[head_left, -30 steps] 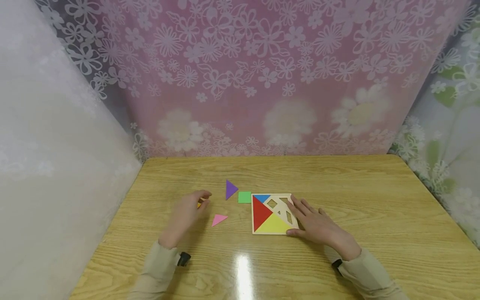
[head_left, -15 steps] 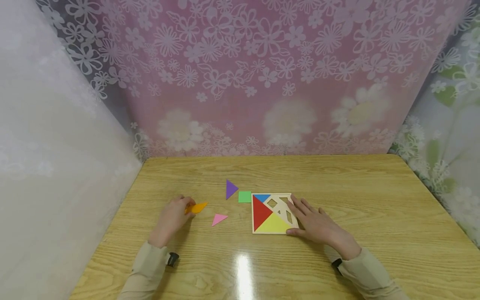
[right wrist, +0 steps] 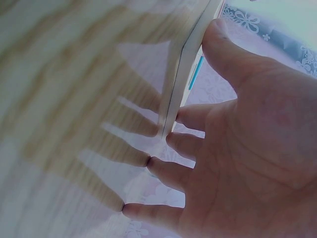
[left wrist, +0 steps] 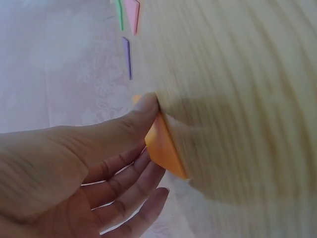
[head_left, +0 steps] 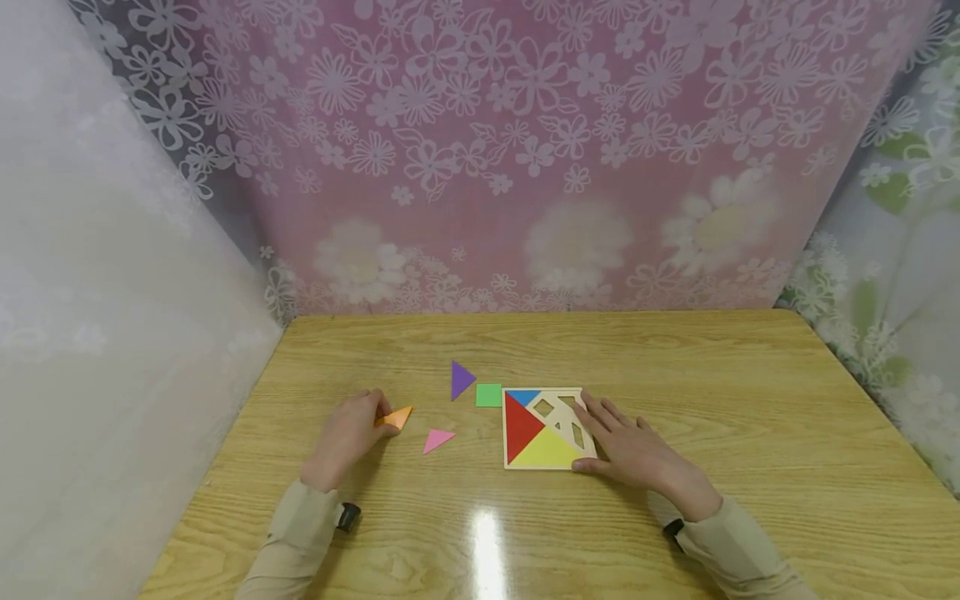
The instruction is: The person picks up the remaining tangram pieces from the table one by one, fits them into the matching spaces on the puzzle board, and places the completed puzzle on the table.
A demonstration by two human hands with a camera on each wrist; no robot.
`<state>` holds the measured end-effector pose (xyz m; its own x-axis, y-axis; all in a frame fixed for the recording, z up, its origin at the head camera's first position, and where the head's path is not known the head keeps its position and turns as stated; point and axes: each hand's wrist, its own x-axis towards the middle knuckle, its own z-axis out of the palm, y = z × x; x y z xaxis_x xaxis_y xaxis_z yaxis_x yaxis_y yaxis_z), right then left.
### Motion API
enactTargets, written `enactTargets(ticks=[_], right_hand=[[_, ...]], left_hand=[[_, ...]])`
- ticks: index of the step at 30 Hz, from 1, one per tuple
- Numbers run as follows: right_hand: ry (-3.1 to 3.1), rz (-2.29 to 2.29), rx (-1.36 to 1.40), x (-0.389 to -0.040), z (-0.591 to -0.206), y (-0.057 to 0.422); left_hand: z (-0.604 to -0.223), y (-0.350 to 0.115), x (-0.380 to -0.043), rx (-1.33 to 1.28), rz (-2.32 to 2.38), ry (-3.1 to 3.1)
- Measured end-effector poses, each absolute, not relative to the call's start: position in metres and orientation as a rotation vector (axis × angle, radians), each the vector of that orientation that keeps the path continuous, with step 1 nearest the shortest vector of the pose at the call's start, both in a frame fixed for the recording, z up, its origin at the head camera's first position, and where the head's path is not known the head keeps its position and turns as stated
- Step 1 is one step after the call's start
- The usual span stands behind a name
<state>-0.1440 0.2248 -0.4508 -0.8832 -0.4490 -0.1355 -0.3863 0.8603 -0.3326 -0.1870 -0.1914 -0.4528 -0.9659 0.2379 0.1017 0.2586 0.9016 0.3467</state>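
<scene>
My left hand [head_left: 347, 435] pinches an orange parallelogram tangram piece [head_left: 398, 417]. In the left wrist view, the thumb lies over the orange piece [left wrist: 163, 146], which is tilted against the wood surface. The right hand [head_left: 637, 452] rests with spread, fairly straight fingers along the right side of a square wooden tangram board [head_left: 559, 415]. Set into the board are a red triangle [head_left: 521, 429], a yellow triangle [head_left: 546, 451] and a small blue one [head_left: 522, 397]. Several cut-outs show in its right half, partly covered by the fingers.
Between left hand and board lie a pink triangle [head_left: 437, 440], a purple triangle [head_left: 462, 380] and a green square [head_left: 489, 395] at the board's left edge. The wooden table [head_left: 480, 342] meets a pink flowered curtain [head_left: 480, 167] at the back.
My left hand has drawn back to the left with the orange piece, which shows more now and has turned slightly in the fingers. The right hand and board stay put.
</scene>
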Motion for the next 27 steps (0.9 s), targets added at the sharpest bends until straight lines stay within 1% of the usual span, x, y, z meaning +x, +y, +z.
enactTargets(ticks=[11, 20, 27], right_hand=[[2.833, -0.436, -0.643, -0.144, -0.451, 0.225], [2.833, -0.434, -0.646, -0.144, -0.450, 0.224], [2.828, -0.441, -0.647, -0.143, -0.450, 0.224]], left_hand=[[-0.449, -0.189, -0.189, -0.359, -0.668, -3.003], [-0.441, -0.178, -0.187, -0.427, -0.720, -2.949], [-0.444, -0.168, -0.186, -0.440, -0.763, -2.932]])
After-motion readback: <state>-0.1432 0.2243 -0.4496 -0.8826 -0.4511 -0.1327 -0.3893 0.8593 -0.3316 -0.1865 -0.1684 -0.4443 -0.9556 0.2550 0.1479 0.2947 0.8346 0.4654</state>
